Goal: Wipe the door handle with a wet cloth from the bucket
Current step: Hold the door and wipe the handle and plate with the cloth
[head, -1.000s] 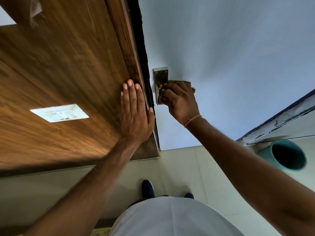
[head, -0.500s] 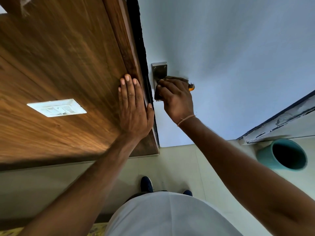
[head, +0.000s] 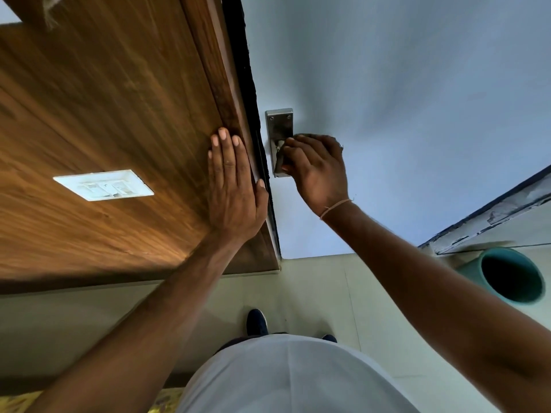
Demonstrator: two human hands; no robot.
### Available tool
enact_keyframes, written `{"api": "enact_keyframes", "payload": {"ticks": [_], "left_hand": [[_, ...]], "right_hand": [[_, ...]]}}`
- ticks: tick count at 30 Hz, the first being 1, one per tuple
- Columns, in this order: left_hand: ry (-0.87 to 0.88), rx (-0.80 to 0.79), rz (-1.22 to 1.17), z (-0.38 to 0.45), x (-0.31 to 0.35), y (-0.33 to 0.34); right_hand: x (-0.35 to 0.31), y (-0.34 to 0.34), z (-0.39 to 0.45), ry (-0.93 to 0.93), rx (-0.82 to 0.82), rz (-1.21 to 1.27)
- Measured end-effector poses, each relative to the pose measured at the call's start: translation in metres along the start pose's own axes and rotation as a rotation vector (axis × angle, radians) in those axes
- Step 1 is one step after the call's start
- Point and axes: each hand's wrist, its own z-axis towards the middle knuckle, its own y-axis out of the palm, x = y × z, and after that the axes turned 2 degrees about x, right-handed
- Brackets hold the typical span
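Note:
A metal door handle plate (head: 279, 123) is screwed to the pale blue door (head: 402, 99) near its left edge. My right hand (head: 317, 169) is closed over the handle lever, pressing a dark cloth (head: 279, 162) against it; only a small part of the cloth shows under the fingers, and the lever itself is hidden. My left hand (head: 234, 186) lies flat, fingers together, on the brown wooden panel (head: 113, 108) beside the door frame and holds nothing. The teal bucket (head: 507, 277) stands on the floor at the right.
A white switch plate (head: 103, 185) is mounted on the wooden panel at the left. Pale floor tiles (head: 313, 284) run below the door. My dark shoes (head: 256, 321) show above my white shirt. A worn sill or ledge (head: 492, 216) runs along the right behind the bucket.
My right hand has shifted slightly along the handle while rubbing; the orange bit seen beside it half a second ago is now covered. My left hand stays flat on the wood.

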Motion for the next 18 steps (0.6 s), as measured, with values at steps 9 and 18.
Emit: {"api": "enact_keyframes", "payload": {"ticks": [9,18], "left_hand": [[-0.006,-0.001,0.008,0.001,0.000,0.001],[-0.009,0.008,0.023,0.000,0.000,0.003]], "right_hand": [[-0.005,0.003,0.003,0.059,-0.016,0.033],[0.028,-0.007,-0.005,-0.013,0.004,0.041]]}}
